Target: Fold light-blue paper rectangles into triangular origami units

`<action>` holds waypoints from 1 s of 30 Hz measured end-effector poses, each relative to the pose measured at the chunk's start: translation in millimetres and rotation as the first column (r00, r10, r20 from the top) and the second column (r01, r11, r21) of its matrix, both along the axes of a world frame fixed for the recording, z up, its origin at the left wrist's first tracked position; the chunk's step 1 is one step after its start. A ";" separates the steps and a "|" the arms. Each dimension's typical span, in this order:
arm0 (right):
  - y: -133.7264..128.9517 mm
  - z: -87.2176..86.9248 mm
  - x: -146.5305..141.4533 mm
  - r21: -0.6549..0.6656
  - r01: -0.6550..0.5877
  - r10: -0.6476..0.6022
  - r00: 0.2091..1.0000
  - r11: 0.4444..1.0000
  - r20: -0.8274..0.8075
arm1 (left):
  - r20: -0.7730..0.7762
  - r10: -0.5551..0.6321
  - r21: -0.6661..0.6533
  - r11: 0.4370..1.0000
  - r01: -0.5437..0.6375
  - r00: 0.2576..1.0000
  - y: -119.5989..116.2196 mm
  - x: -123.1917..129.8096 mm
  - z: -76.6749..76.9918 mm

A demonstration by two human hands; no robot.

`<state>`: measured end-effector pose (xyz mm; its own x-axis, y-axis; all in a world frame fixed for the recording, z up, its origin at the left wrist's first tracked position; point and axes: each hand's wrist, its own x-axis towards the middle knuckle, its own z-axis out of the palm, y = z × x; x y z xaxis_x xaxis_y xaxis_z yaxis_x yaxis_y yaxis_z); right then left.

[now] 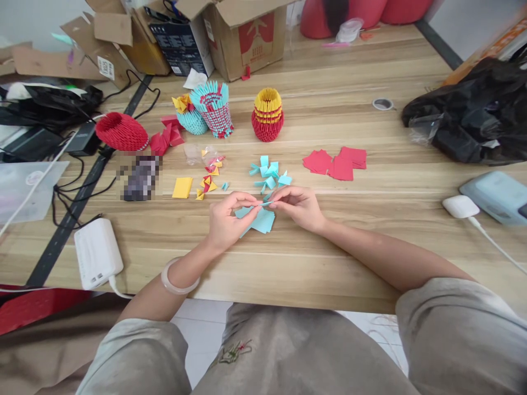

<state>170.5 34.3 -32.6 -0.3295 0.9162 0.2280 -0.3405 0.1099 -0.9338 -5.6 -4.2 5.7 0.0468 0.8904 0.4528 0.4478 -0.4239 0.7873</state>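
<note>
A small light-blue paper piece [265, 203] is pinched between both hands, seen nearly edge-on. My left hand [229, 218] has thumb and fingers closed on its left end. On the right end, the fingertips of my right hand [300, 207] are pressed together. Flat light-blue paper sheets [263, 220] lie on the table just below the fingers. Beyond the hands sits a loose group of folded light-blue pieces [269, 170]. Red paper sheets [342, 163] lie farther to the right, and a yellow paper stack [182, 187] is on the left.
Folded-paper vases, one blue-and-red [214, 112] and one red-and-yellow [268, 116], stand behind. A red paper bowl [121, 131] and a white power bank [97, 253] are at left. Cardboard boxes [247, 41] line the back; a black bag [473, 112] lies at right.
</note>
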 end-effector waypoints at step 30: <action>-0.3 4.8 4.3 0.092 -0.051 0.048 0.998 0.994 0.037 | -0.029 -0.091 0.001 0.996 0.091 0.995 2.1 -5.9 -1.6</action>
